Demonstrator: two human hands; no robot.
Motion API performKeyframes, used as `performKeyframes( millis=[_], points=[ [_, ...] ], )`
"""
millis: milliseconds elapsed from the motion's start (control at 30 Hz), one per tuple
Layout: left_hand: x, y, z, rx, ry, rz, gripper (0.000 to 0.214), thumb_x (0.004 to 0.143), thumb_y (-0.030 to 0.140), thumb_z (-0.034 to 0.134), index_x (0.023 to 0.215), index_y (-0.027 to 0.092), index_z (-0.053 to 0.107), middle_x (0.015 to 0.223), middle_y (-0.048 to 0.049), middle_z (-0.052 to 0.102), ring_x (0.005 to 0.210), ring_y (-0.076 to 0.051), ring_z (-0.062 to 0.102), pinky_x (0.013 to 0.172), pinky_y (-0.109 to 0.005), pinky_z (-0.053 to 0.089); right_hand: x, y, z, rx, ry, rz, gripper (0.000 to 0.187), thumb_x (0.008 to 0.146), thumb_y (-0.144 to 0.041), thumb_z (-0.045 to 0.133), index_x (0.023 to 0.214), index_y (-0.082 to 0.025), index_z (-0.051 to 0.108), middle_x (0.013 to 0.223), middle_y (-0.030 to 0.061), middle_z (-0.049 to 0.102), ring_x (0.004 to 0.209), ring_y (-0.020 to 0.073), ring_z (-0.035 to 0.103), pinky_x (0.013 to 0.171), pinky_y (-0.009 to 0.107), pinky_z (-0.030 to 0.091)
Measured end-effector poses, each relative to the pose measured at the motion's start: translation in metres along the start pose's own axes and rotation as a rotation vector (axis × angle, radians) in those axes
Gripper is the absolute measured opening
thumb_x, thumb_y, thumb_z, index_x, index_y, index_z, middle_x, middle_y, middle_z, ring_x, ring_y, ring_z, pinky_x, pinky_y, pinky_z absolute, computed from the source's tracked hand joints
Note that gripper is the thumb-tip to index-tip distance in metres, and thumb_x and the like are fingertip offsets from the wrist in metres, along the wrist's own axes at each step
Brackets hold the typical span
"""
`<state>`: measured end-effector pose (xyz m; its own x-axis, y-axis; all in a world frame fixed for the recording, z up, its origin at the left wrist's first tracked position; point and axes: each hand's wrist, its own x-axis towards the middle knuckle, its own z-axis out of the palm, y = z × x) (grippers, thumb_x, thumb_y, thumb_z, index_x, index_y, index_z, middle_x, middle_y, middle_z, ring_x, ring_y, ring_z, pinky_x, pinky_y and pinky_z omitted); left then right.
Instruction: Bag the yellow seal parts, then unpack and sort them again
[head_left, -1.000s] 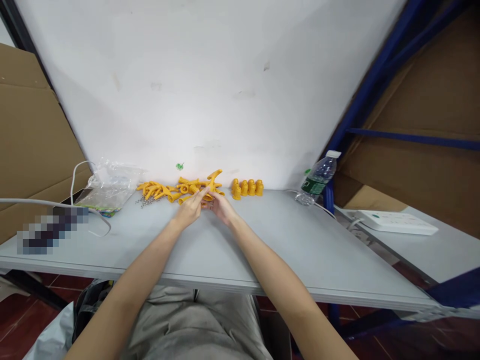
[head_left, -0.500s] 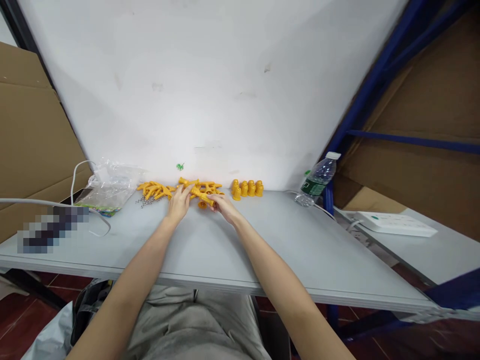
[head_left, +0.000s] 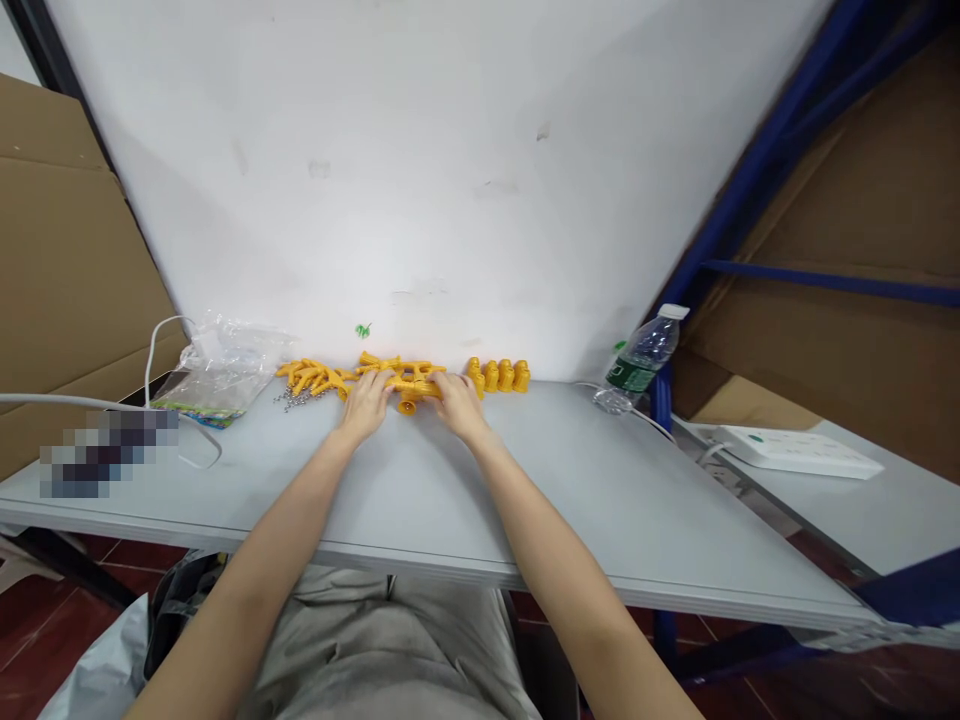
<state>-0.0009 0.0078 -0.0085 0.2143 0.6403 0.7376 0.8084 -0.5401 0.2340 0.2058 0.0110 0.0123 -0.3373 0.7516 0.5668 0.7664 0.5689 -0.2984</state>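
Note:
My left hand (head_left: pixel 367 402) and my right hand (head_left: pixel 459 400) grip opposite ends of a yellow plastic piece (head_left: pixel 416 386), held level just above the table. Its exact kind is too small to make out. Beneath and behind it lie more yellow plastic parts (head_left: pixel 386 362), among them one with a round, flared end (head_left: pixel 406 407). Left of my left hand is a pile of branched yellow parts (head_left: pixel 307 376) with small silvery metal bits (head_left: pixel 296 399) in front. Beyond my right hand, several yellow cup-like pieces (head_left: pixel 506 376) stand in rows.
A clear plastic bag (head_left: pixel 221 365) and white cable (head_left: pixel 67 401) lie on the left of the grey table (head_left: pixel 450 510). At right, a water bottle (head_left: pixel 641 358) leans by the blue frame, and a white power strip (head_left: pixel 799 452) sits farther right. A white panel (head_left: pixel 420 200) rises behind.
The yellow piece has turned from a slant to nearly level. My right hand has shifted slightly up and right around its end; my left hand has moved a little lower.

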Motion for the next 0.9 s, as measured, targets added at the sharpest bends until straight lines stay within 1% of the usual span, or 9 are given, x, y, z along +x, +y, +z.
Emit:
performKeyframes(
  millis=[100,167,233,333,433,533,667,767,900],
  points=[
    [0.000,0.009,-0.002,-0.066,0.013,0.003,0.033,0.098,0.029,0.034,0.121,0.019,0.056,0.113,-0.0101,0.066,0.103,-0.021,0.061,0.094,-0.037,0.048,-0.001,0.005,0.002,-0.100,0.015,-0.016,0.030,0.080,-0.007,0.050,0.106,-0.019,0.059,0.108,0.0124,0.069,0.104,0.0281,0.058,0.096,0.043,0.036],
    [0.001,0.013,-0.004,-0.087,0.001,0.019,0.033,0.096,0.033,0.043,0.123,0.019,0.055,0.118,-0.0101,0.066,0.107,-0.022,0.061,0.096,-0.037,0.047,-0.001,0.006,0.004,-0.127,0.033,-0.001,0.030,0.080,-0.007,0.048,0.107,-0.018,0.058,0.107,0.0134,0.069,0.104,0.0283,0.058,0.094,0.041,0.036],
    [0.001,0.014,-0.005,-0.075,-0.041,0.009,0.036,0.092,0.034,0.052,0.126,0.020,0.054,0.122,-0.0097,0.065,0.110,-0.023,0.061,0.096,-0.037,0.048,-0.001,0.005,0.005,-0.146,0.045,0.022,0.030,0.081,-0.008,0.048,0.108,-0.017,0.058,0.108,0.0141,0.068,0.104,0.0289,0.058,0.093,0.041,0.036],
    [0.002,0.014,-0.008,0.015,-0.125,-0.109,0.038,0.088,0.028,0.056,0.125,0.022,0.056,0.116,-0.0084,0.068,0.105,-0.024,0.064,0.091,-0.036,0.050,-0.002,0.002,0.006,-0.153,0.020,0.015,0.030,0.083,-0.010,0.049,0.111,-0.017,0.058,0.111,0.0144,0.068,0.106,0.0292,0.058,0.093,0.041,0.036],
    [0.003,0.016,-0.013,0.113,-0.176,-0.252,0.038,0.086,0.024,0.056,0.124,0.021,0.058,0.111,-0.0084,0.070,0.100,-0.025,0.066,0.085,-0.033,0.049,-0.004,-0.002,0.008,-0.136,-0.032,-0.037,0.028,0.090,-0.021,0.050,0.116,-0.016,0.058,0.116,0.0148,0.067,0.109,0.0294,0.057,0.093,0.041,0.036],
    [0.006,0.021,-0.020,0.158,-0.212,-0.318,0.041,0.086,0.025,0.056,0.126,0.021,0.058,0.112,-0.0082,0.070,0.100,-0.025,0.066,0.083,-0.032,0.048,-0.004,-0.004,0.010,-0.118,-0.056,-0.060,0.032,0.094,-0.031,0.048,0.122,-0.017,0.057,0.120,0.0152,0.066,0.112,0.0294,0.056,0.092,0.041,0.036],
    [0.008,0.026,-0.024,0.199,-0.249,-0.394,0.041,0.087,0.029,0.055,0.127,0.024,0.059,0.103,-0.0069,0.073,0.096,-0.026,0.067,0.081,-0.031,0.047,-0.003,-0.002,0.009,-0.142,-0.055,-0.038,0.030,0.094,-0.030,0.048,0.117,-0.017,0.061,0.118,0.0153,0.066,0.111,0.0299,0.055,0.094,0.044,0.034],
    [0.008,0.021,-0.023,0.210,-0.233,-0.454,0.040,0.087,0.031,0.054,0.126,0.026,0.062,0.097,-0.0075,0.073,0.092,-0.027,0.068,0.079,-0.033,0.047,-0.002,0.004,0.007,-0.161,-0.006,-0.005,0.025,0.091,-0.028,0.051,0.111,-0.017,0.062,0.113,0.0148,0.067,0.108,0.0302,0.055,0.097,0.046,0.031],
    [0.008,0.008,-0.022,0.163,-0.138,-0.524,0.036,0.088,0.030,0.053,0.120,0.024,0.067,0.086,-0.0081,0.073,0.086,-0.028,0.068,0.078,-0.035,0.048,-0.003,0.010,0.005,-0.156,0.090,0.061,0.023,0.090,-0.027,0.052,0.108,-0.017,0.061,0.107,0.0131,0.067,0.105,0.0289,0.056,0.100,0.046,0.030]
  ],
)
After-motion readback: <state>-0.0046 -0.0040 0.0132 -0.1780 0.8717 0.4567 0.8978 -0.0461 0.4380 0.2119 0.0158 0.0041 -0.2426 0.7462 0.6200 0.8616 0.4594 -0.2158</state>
